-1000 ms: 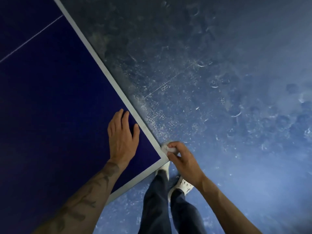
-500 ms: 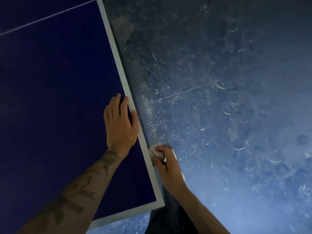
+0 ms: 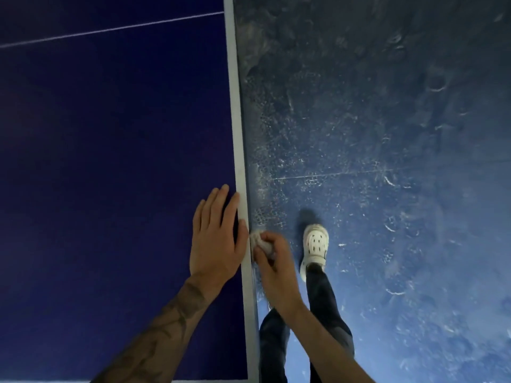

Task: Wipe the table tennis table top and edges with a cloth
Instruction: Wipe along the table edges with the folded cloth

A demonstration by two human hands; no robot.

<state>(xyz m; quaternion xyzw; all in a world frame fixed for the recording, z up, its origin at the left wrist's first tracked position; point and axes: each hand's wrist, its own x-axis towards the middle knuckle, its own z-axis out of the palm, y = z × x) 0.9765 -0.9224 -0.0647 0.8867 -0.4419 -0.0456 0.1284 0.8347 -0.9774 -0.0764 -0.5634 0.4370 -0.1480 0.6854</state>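
Cloth (image 3: 261, 242) farther along edge (image 3: 237, 134) (seemingly in grip (image 3: 276, 265))

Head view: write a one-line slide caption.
Right hand grips a balled cloth against the table edge; left hand rests flat on the top.

We read the table top (image 3: 110, 161) as flat deep indigo with no texture, filling the left of the frame. A pale grey-white border stripe (image 3: 235, 106) runs down its right edge, and a thin white line (image 3: 110, 30) crosses the upper left. Floor (image 3: 387, 134) on the right is mottled blue-grey, lighter blue toward the lower right, with whitish scuffs, curved marks and dotted tread prints near the stripe. Cloth (image 3: 261, 241) off-white. Clog (image 3: 315, 247) white with dark holes. Trousers (image 3: 323, 299) near-black navy. Left forearm (image 3: 166, 327), lower centre, carries dark grey tattoo linework.
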